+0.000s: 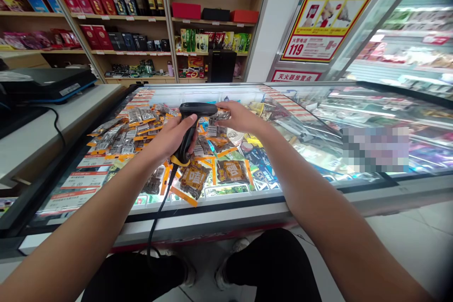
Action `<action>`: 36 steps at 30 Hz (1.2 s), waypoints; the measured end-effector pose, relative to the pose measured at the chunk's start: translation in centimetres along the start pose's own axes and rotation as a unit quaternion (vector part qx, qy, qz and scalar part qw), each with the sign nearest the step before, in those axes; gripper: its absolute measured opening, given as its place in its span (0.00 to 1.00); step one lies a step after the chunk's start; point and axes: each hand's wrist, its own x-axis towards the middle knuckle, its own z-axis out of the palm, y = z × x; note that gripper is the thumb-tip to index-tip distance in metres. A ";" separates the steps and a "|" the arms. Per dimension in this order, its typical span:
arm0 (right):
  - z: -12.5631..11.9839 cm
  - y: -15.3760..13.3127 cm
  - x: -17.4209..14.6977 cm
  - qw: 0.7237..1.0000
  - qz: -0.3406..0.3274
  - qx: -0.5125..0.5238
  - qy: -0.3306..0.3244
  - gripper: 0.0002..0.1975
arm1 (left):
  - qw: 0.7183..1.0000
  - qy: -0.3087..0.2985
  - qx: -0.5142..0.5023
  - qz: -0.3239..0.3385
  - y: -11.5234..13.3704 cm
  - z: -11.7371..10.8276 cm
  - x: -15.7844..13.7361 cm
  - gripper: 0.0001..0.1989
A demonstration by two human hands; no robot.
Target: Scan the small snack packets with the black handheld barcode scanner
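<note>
My left hand point(177, 134) is closed around the handle of a black barcode scanner point(198, 109) with a yellow-trimmed base. Its black cable point(160, 212) hangs over the front edge of the freezer. To the right of the scanner's head is my right hand point(238, 115), index finger and thumb apart, over a packet with a barcode label point(212, 130); whether they touch it I cannot tell. Below lie orange-edged snack packets, one point(194, 179) face up beneath the scanner and another point(231, 171) to its right. More are heaped barcode side up point(122, 139) at the left.
The packets rest on the glass top of a chest freezer point(226, 205), with price labels point(83, 180) along its left side. On the left counter stands a black scale point(49, 84). Shelves point(170, 20) with bottles and boxes line the back. A fire-safety poster point(332, 9) hangs at right.
</note>
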 end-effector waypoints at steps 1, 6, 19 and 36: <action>0.0 0.0 0.0 1.000 0.000 -0.010 -0.001 0.27 | 1.000 0.002 0.014 0.007 -0.1 0.0 0.0 0.21; 0.3 0.0 -0.1 0.999 -0.014 -0.029 -0.023 0.27 | 0.998 0.000 0.067 0.011 -0.5 -0.1 0.0 0.24; -2.3 3.3 0.0 0.974 0.171 -0.149 -0.027 0.30 | 0.999 0.024 0.029 0.028 -0.4 -0.1 0.1 0.20; 2.4 -2.6 -1.4 0.953 0.183 -0.130 -0.204 0.34 | 0.999 0.030 0.031 0.024 -0.4 0.0 0.2 0.19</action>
